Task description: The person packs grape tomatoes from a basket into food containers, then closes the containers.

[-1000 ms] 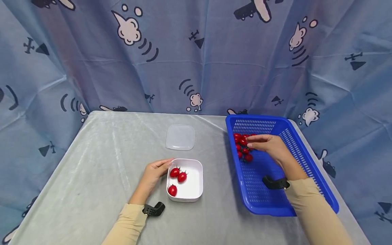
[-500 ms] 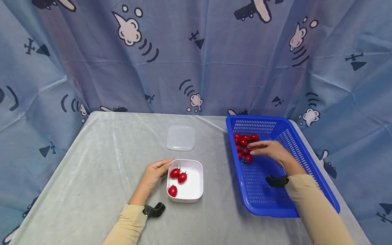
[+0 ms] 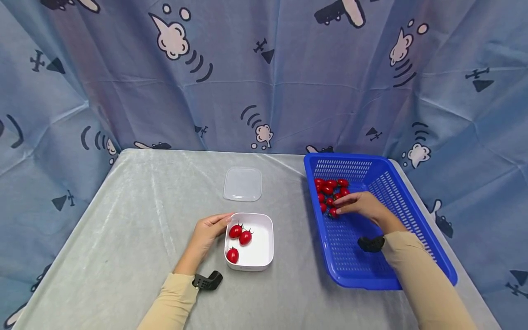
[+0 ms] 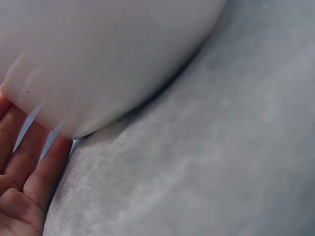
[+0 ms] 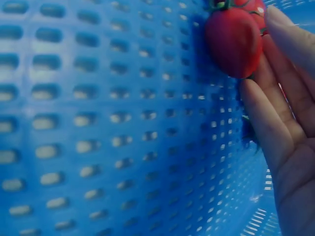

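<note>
My left hand rests its fingers against the outside of a square white plastic box at its far left corner. In the left wrist view the fingers lie fairly straight along the box wall. Inside the box are three cherry tomatoes with green stems. My right hand reaches into a blue perforated basket, its thumb and fingertips right at a group of cherry tomatoes. One tomato shows at the fingertips in the right wrist view, the thumb held apart from the fingers.
A clear square lid lies on the cloth-covered table beyond the white box. The basket stands at the table's right side. Behind the table hangs a blue patterned curtain.
My right hand has moved down and nearer within the basket, from the farther tomatoes to the nearer ones. My left hand and the white box have kept their place.
</note>
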A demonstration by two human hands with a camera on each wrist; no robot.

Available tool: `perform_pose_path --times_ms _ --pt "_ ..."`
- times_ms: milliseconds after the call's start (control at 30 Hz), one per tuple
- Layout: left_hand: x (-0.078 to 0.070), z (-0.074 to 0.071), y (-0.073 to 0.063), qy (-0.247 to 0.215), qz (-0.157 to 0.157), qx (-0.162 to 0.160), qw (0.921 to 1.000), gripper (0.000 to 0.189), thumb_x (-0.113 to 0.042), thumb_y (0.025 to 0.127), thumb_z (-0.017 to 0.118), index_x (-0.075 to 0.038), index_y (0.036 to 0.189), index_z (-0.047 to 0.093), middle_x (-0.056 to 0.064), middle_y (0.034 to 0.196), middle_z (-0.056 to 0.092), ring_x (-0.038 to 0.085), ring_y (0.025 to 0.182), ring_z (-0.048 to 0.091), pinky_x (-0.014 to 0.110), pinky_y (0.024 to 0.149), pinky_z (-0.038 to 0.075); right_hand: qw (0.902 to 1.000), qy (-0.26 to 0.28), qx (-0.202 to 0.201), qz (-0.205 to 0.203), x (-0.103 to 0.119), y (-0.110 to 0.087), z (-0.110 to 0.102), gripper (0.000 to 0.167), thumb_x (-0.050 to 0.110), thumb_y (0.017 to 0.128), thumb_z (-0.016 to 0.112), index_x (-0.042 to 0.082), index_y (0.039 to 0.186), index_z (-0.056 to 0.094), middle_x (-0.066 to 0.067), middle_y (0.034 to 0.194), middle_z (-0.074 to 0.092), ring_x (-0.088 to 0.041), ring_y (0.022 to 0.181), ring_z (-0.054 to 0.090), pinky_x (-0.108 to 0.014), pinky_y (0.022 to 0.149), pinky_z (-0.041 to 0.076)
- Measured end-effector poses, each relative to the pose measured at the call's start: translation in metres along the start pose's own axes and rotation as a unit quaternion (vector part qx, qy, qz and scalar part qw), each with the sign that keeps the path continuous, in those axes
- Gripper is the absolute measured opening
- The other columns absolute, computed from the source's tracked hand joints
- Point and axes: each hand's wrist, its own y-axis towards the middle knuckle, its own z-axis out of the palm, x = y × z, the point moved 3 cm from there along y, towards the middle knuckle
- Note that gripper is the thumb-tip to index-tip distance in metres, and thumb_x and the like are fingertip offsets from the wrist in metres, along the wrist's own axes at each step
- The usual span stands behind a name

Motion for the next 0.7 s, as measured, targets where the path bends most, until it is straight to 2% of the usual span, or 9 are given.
perform_pose_path --times_ms 200,367,500,567,700 --pt "-0.001 -0.001 0.001 -0.001 0.002 0.001 1.0000 0.037 -0.011 0.093 0.069 0.010 0.122 0.064 -0.004 0.107 0.076 0.000 0.093 0.068 0.020 0.087 0.055 0.9993 -0.025 0.022 0.014 -0.004 0.006 0.005 0.045 0.032 0.083 0.081 0.006 0.120 0.072 -0.018 0.133 0.064 -0.037 0.131 0.049 -0.064 0.112 0.031" --pt "0.000 -0.002 0.000 0.003 0.000 -0.001 1.0000 0.036 -0.011 0.093 0.068 0.010 0.122 0.065 0.000 0.109 0.075 0.000 0.092 0.068 0.020 0.087 0.055 0.9986 -0.042 0.032 0.004 -0.002 0.004 0.007 0.044 0.032 0.085 0.079 0.004 0.119 0.072 -0.014 0.123 0.071 -0.032 0.122 0.058 -0.060 0.109 0.037" --pt "0.000 -0.001 0.001 0.001 0.004 0.004 1.0000 0.037 -0.011 0.093 0.068 0.010 0.123 0.064 -0.002 0.109 0.075 0.000 0.092 0.068 0.020 0.087 0.055 0.9996 -0.028 0.006 -0.005 0.005 -0.002 0.002 0.049 0.033 0.085 0.079 0.002 0.121 0.070 -0.008 0.112 0.075 -0.023 0.111 0.065 -0.056 0.106 0.045" --pt "0.000 -0.001 0.001 -0.005 0.005 0.006 1.0000 0.037 -0.011 0.093 0.068 0.011 0.123 0.064 -0.004 0.106 0.076 0.000 0.092 0.068 0.020 0.087 0.055 0.9998 -0.010 -0.016 -0.006 0.012 -0.005 -0.001 0.053 0.035 0.085 0.079 0.001 0.124 0.069 -0.008 0.114 0.075 -0.024 0.109 0.066 -0.055 0.106 0.046" --pt "-0.001 0.000 0.001 -0.013 0.006 0.008 0.9999 0.036 -0.008 0.093 0.067 0.012 0.122 0.064 -0.009 0.100 0.075 0.000 0.090 0.068 0.020 0.086 0.055 0.9989 0.019 -0.041 -0.013 0.030 -0.017 -0.007 0.058 0.038 0.087 0.076 0.001 0.130 0.064 -0.019 0.131 0.065 -0.037 0.126 0.055 -0.060 0.109 0.042"
